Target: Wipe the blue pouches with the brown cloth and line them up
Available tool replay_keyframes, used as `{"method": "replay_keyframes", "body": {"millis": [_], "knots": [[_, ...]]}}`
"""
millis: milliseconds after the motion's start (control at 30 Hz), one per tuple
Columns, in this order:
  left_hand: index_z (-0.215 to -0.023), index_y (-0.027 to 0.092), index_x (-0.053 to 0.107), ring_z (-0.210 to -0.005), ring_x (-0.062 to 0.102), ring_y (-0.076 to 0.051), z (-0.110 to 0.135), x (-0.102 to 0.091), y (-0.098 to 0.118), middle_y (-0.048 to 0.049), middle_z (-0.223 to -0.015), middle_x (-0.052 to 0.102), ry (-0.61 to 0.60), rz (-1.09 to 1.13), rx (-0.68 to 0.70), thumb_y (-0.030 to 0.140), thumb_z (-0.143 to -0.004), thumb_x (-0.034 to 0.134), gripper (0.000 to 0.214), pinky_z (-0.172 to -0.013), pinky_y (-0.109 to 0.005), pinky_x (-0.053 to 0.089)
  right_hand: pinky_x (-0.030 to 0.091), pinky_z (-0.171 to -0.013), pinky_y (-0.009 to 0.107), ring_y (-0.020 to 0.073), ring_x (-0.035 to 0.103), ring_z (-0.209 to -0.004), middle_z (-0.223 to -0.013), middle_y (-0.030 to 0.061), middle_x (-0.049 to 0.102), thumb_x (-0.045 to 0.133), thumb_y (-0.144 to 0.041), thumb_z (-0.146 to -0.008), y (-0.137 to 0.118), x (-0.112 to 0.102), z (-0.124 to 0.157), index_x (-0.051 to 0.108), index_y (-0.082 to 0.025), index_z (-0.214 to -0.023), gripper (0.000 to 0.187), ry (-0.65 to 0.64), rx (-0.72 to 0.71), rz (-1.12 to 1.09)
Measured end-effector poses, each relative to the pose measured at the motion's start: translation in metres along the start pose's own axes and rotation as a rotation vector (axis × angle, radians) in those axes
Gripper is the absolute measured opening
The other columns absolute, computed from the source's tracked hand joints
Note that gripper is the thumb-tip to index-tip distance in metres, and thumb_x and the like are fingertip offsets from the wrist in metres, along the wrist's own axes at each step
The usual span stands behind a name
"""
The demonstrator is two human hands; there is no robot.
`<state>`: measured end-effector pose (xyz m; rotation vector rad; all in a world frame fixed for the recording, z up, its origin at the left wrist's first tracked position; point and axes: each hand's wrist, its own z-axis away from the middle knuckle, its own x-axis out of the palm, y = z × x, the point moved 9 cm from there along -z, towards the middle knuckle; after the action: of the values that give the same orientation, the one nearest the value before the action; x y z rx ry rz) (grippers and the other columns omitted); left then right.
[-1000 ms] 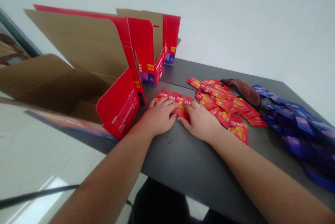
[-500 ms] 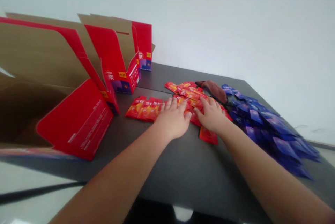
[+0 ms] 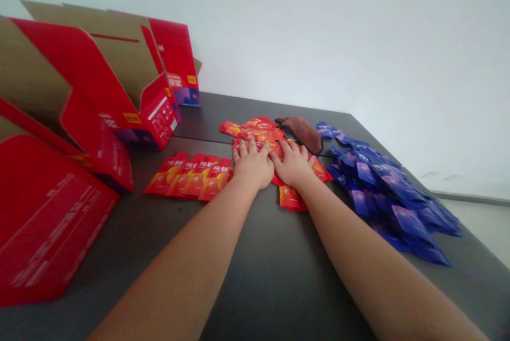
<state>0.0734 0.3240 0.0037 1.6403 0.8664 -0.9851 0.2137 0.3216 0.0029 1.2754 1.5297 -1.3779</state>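
Side by side, both my hands lie palm down on a pile of red-orange sachets [image 3: 261, 134] in the middle of the dark table. My left hand [image 3: 254, 164] has its fingers spread over the pile's left part. My right hand [image 3: 294, 163] rests just beside it, fingers also spread, the two nearly touching at the thumbs. The sachets right under my palms are hidden. A row of overlapping red-orange sachets [image 3: 191, 175] lies to the left of my left hand. One single sachet [image 3: 290, 198] sticks out below my right hand.
Blue-purple sachets [image 3: 382, 181] are heaped on the right side of the table [image 3: 255, 277]. A brown cloth item with dark edging [image 3: 305, 131] sits behind the red pile. Several open red cardboard boxes [image 3: 155, 112] stand along the left. A white wall [image 3: 298, 27] rises behind the table.
My left hand has moved right, off the end of the sachet row and onto the pile, closer to my right hand. The whole view has shifted to the right.
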Motion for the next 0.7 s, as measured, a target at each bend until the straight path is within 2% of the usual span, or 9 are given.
{"method": "replay_keyframes", "body": {"millis": [100, 233, 333, 467, 700], "knots": [[-0.167, 0.030, 0.043, -0.165, 0.022, -0.046, -0.009, 0.003, 0.000, -0.0089, -0.179, 0.032, 0.003, 0.001, 0.013, 0.043, -0.103, 0.046, 0.065, -0.129, -0.071, 0.021, 0.018, -0.116, 0.090, 0.0573, 0.032, -0.155, -0.172, 0.0139, 0.042, 0.044, -0.065, -0.101, 0.001, 0.001, -0.011, 0.047, -0.026, -0.165, 0.074, 0.015, -0.013, -0.018], [-0.168, 0.025, 0.042, -0.165, 0.021, -0.046, -0.018, 0.006, 0.000, -0.0127, -0.180, 0.028, 0.001, 0.003, 0.028, 0.041, -0.105, 0.047, 0.065, -0.131, -0.068, 0.019, 0.021, -0.117, 0.088, 0.0538, 0.036, -0.154, -0.169, 0.0133, 0.047, 0.046, -0.064, -0.101, 0.003, 0.001, -0.023, 0.051, -0.026, -0.161, 0.072, 0.041, -0.033, -0.036], [-0.167, 0.026, 0.042, -0.164, 0.025, -0.044, -0.025, 0.007, 0.001, -0.0148, -0.179, 0.028, 0.012, 0.009, 0.038, 0.044, -0.107, 0.054, 0.064, -0.130, -0.068, 0.021, 0.023, -0.117, 0.088, 0.0517, 0.037, -0.153, -0.166, 0.0143, 0.050, 0.047, -0.063, -0.101, 0.004, 0.002, -0.031, 0.052, -0.024, -0.159, 0.071, 0.056, -0.045, -0.051], [-0.161, 0.025, 0.047, -0.156, 0.039, -0.040, -0.034, 0.002, 0.002, -0.0148, -0.173, 0.038, 0.069, 0.023, 0.045, 0.045, -0.105, 0.067, 0.063, -0.125, -0.069, 0.032, 0.026, -0.118, 0.085, 0.0479, 0.042, -0.151, -0.164, 0.0183, 0.053, 0.048, -0.060, -0.101, 0.004, 0.003, -0.043, 0.052, -0.020, -0.159, 0.070, 0.076, -0.073, -0.064], [-0.148, 0.022, 0.059, -0.140, 0.057, -0.036, -0.053, -0.005, 0.003, -0.0141, -0.158, 0.054, 0.182, 0.047, 0.042, 0.040, -0.103, 0.071, 0.050, -0.114, -0.062, 0.049, 0.033, -0.117, 0.078, 0.0448, 0.051, -0.144, -0.157, 0.0249, 0.056, 0.052, -0.054, -0.100, 0.010, 0.005, -0.068, 0.055, -0.013, -0.154, 0.068, 0.134, -0.068, -0.090]]}}
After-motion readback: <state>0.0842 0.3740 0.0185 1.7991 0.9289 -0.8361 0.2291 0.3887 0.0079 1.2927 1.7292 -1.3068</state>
